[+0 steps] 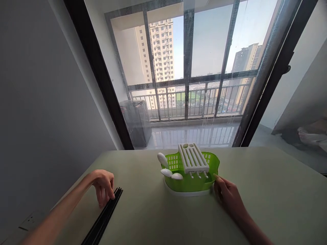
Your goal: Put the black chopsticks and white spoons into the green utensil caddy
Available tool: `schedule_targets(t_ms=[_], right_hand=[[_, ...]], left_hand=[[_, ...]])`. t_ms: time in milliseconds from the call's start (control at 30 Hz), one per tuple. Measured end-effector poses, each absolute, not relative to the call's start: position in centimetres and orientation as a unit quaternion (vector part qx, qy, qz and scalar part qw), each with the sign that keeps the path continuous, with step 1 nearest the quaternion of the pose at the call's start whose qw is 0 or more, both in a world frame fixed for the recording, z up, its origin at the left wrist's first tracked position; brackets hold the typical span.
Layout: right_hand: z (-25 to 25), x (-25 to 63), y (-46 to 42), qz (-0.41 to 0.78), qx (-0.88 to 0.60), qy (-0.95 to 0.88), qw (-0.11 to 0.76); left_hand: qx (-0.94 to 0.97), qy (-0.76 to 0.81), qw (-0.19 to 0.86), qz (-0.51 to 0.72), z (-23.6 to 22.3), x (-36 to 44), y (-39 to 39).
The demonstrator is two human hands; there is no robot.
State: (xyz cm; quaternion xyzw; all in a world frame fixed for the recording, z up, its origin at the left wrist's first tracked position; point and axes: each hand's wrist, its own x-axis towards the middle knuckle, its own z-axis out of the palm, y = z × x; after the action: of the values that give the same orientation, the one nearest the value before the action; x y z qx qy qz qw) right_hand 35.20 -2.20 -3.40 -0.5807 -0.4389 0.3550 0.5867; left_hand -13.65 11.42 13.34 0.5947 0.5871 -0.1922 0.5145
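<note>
A bundle of black chopsticks (104, 213) lies slanted on the table at the left, its near end cut off by the frame edge. My left hand (104, 186) bends down over the far end, fingers curled and pinching at the sticks. In the middle stands a green basket (187, 183) with a white base. My right hand (228, 193) grips its right end between thumb and fingers. A white slotted rack (193, 159) with small hooks sits across the basket's top. White spoons (166, 173) rest at the basket's left side, bowls outward.
The pale green table (265, 200) reaches up to a glass sliding door with a dark frame (102, 78). Beyond the glass is a balcony with a railing and a dark box-like object (138, 124). A grey wall (38, 102) stands along the left.
</note>
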Motion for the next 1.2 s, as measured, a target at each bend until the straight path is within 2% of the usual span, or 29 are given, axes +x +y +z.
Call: schedule_targets(t_ms=[200, 433, 567, 767, 933, 1200], right_hand=[[-3.3, 35.2, -2.3, 0.356, -0.582, -0.435, 0.588], [-3.2, 35.1, -2.3, 0.354, -0.584, -0.432, 0.589], [-3.3, 35.1, -2.3, 0.353, -0.583, -0.434, 0.589], [-2.9, 34.9, -2.3, 0.347, -0.582, -0.439, 0.59], [-2.6, 34.7, -2.2, 0.348, -0.579, -0.439, 0.592], [-2.9, 34.8, -2.2, 0.357, -0.573, -0.437, 0.595]], left_hand=[[0.624, 0.634, 0.433, -0.146, 14.7, -11.7, 11.9], [0.743, 0.605, 0.275, 0.078, 15.8, -5.6, 12.1], [0.802, 0.513, 0.261, 0.161, 17.0, -0.5, 10.2], [0.879, 0.389, 0.242, 0.13, 18.2, 4.1, 7.3], [0.901, 0.363, 0.225, 0.074, 18.9, 5.5, 5.8], [0.92, 0.327, 0.204, 0.074, 19.2, 6.3, 4.7]])
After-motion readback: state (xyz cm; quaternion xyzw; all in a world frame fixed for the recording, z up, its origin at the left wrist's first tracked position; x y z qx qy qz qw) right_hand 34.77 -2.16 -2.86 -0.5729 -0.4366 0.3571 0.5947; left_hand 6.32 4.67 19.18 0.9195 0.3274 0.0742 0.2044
